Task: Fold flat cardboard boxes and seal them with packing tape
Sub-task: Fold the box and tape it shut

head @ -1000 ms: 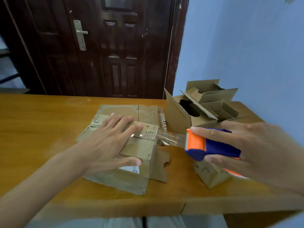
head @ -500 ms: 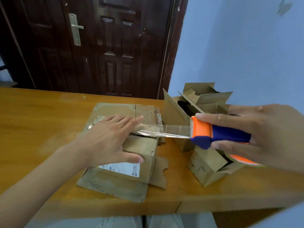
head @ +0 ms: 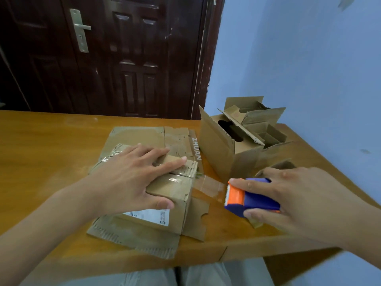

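Beside box (head: 169, 195) edge, tape dispenser (head: 250, 200)

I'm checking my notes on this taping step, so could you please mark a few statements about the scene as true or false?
1. The left hand presses flat on the small cardboard box. True.
2. The right hand holds scissors. False: it grips a blue and orange tape dispenser.
3. Clear tape stretches from box to dispenser. True.
4. The open box near the wall is sealed. False: its flaps stand open.
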Demonstrator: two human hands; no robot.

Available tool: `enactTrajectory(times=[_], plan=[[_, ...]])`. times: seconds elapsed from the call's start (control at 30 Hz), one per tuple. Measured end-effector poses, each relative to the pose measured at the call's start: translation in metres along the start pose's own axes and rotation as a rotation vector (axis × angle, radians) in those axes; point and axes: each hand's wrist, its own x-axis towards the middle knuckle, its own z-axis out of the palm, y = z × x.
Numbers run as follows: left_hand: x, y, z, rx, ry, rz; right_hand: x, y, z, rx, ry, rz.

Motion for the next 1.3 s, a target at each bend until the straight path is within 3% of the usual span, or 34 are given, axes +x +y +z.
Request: enactTrajectory(times=[0.07,0.13,0.37,0.77,1.03,1.17,1.3], plan=[[0.001,0.001,-0.002,0.003,-0.013,0.027,0.015,-0.021,-0.006,0.041,0.174,-0.066],[0.003,0.001,-0.003,0.000,-0.028,0.041,0.022,-0.023,0.000,0.136,0.231,-0.093],[-0.001,0.000,0.005,-0.024,0.036,0.070,0.048,-0.031,-0.003,0.036,0.340,-0.175],[0.002,0.002,0.005,-0.005,0.036,0.066,0.083,-0.041,-0.018,0.051,0.263,-0.263],[0.002,0.003,0.005,0.024,0.048,0.043,0.111,-0.052,-0.046,-0.177,0.274,-0.228],[0.001,0.004,0.004,0.013,0.053,0.042,0.114,-0.073,-0.029,-0.279,0.277,-0.215],[0.000,0.005,0.004,-0.007,0.041,0.025,0.111,-0.076,-0.004,-0.072,0.308,-0.126]])
